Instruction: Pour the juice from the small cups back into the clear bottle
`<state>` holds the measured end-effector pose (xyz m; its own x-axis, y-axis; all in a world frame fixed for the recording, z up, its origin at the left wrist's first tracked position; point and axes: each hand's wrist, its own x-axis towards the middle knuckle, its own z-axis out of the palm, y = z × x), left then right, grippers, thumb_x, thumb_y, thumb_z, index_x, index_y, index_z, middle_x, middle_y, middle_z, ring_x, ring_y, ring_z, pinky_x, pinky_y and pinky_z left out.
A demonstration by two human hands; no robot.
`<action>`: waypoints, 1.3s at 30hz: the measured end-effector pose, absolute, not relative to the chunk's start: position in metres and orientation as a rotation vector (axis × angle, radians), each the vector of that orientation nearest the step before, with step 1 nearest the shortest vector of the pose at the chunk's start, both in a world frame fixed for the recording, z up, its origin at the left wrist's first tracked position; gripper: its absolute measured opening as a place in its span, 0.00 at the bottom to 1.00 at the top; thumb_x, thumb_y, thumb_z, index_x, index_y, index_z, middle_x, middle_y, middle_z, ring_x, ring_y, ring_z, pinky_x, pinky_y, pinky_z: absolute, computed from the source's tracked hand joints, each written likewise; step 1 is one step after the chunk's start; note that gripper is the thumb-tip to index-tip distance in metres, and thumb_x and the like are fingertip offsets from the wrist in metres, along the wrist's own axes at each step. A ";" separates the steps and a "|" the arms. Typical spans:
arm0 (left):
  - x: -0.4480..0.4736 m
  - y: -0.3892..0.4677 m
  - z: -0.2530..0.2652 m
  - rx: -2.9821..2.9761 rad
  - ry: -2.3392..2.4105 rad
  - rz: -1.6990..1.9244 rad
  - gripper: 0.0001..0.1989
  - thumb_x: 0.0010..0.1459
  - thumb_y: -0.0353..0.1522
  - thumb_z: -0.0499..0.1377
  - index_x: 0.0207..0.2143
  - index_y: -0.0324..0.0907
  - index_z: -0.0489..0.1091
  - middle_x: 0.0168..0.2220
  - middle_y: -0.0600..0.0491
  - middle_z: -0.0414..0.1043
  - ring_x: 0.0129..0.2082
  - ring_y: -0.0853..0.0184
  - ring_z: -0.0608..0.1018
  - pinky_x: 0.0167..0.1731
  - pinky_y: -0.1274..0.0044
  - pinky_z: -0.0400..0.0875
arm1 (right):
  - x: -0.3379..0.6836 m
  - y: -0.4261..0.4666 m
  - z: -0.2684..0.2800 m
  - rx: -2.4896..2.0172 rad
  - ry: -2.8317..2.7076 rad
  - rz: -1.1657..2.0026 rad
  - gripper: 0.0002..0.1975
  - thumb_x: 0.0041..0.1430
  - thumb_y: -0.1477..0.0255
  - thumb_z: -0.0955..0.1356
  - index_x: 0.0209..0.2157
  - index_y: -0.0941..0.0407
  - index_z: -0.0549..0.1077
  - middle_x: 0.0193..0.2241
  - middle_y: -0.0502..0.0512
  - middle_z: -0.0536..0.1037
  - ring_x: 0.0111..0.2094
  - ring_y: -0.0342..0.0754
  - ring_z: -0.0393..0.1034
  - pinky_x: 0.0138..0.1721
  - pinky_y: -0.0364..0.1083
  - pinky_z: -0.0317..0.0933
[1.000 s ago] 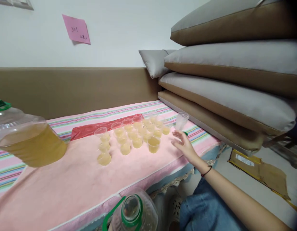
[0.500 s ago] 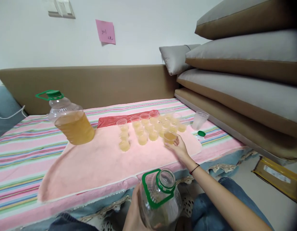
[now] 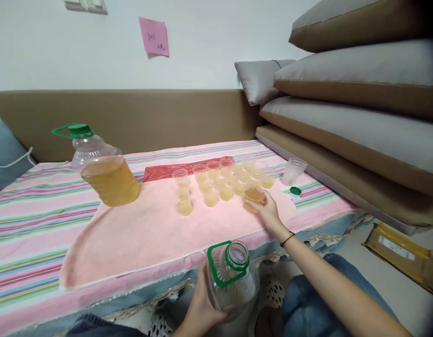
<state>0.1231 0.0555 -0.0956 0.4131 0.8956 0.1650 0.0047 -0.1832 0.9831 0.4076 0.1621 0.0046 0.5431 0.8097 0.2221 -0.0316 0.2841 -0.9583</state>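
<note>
In my left hand point(image 3: 204, 299) is a large clear plastic jug point(image 3: 235, 290) with a green handle and an uncapped mouth, held low in front of the bed edge. My right hand point(image 3: 267, 210) grips a clear plastic cup point(image 3: 253, 197) of yellowish liquid at the front right of the grouped cups. Several similar cups point(image 3: 211, 199) with pale yellow liquid stand in rows on the pink cloth point(image 3: 139, 234). A second big jug point(image 3: 113, 180), capped in green and part full of amber liquid, stands tilted at the left.
A stack of clear cups point(image 3: 293, 171) and a loose green cap point(image 3: 295, 190) lie to the right of the filled cups. Red plastic point(image 3: 160, 172) lies behind them. Grey-brown cushions point(image 3: 357, 103) are piled at the right; a yellow-taped parcel point(image 3: 402, 252) is on the floor.
The view has tilted down slightly. My left hand has shifted its hold a little on the jug, and my right hand remains on the cup near the front of the rows.
</note>
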 end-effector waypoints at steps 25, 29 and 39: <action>0.126 0.056 -0.083 1.620 0.853 0.982 0.50 0.36 0.30 0.71 0.62 0.47 0.52 0.59 0.43 0.65 0.61 0.46 0.69 0.63 0.50 0.61 | 0.378 0.036 0.057 -1.254 -1.361 0.719 0.36 0.42 0.61 0.82 0.53 0.54 0.74 0.53 0.60 0.76 0.55 0.58 0.71 0.54 0.50 0.69; 0.126 0.055 -0.079 1.637 0.861 1.009 0.51 0.37 0.31 0.71 0.63 0.47 0.52 0.60 0.42 0.65 0.61 0.45 0.69 0.63 0.49 0.62 | 0.376 0.031 0.060 -1.257 -1.369 0.729 0.35 0.42 0.62 0.82 0.53 0.53 0.74 0.52 0.60 0.76 0.54 0.58 0.72 0.55 0.51 0.69; 0.128 0.053 -0.073 1.579 0.797 1.031 0.50 0.39 0.35 0.72 0.62 0.50 0.50 0.60 0.43 0.64 0.61 0.47 0.69 0.63 0.50 0.61 | 0.376 0.029 0.066 -1.266 -1.478 0.714 0.35 0.44 0.64 0.81 0.55 0.53 0.73 0.54 0.59 0.75 0.55 0.57 0.71 0.56 0.50 0.68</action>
